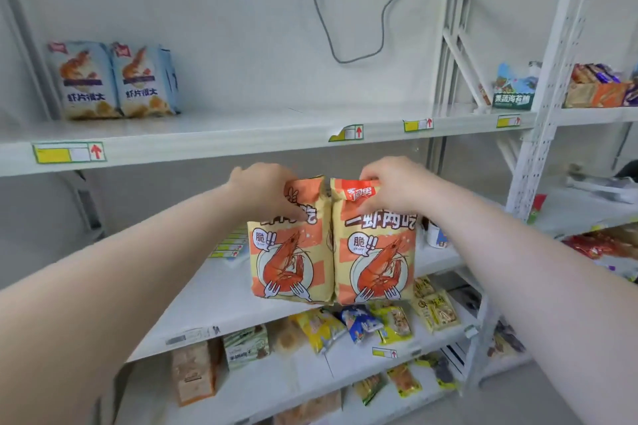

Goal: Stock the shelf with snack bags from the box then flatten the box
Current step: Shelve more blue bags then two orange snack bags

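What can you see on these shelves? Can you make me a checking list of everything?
Surface: middle shelf, white, mostly bare on the left side.
Job's things: two orange prawn snack bags, upright, side by side, at the front edge of the middle shelf; box: nothing seen.
Clutter: two blue prawn cracker bags on the top shelf; green seaweed snack box at top right; yellow and blue packets on the lower shelf.
Grippers: left hand grips the left bag's top; right hand grips the right bag's top.
Cables: grey cable hangs from a wall socket.
Surroundings: white wall, second shelf rack at right.
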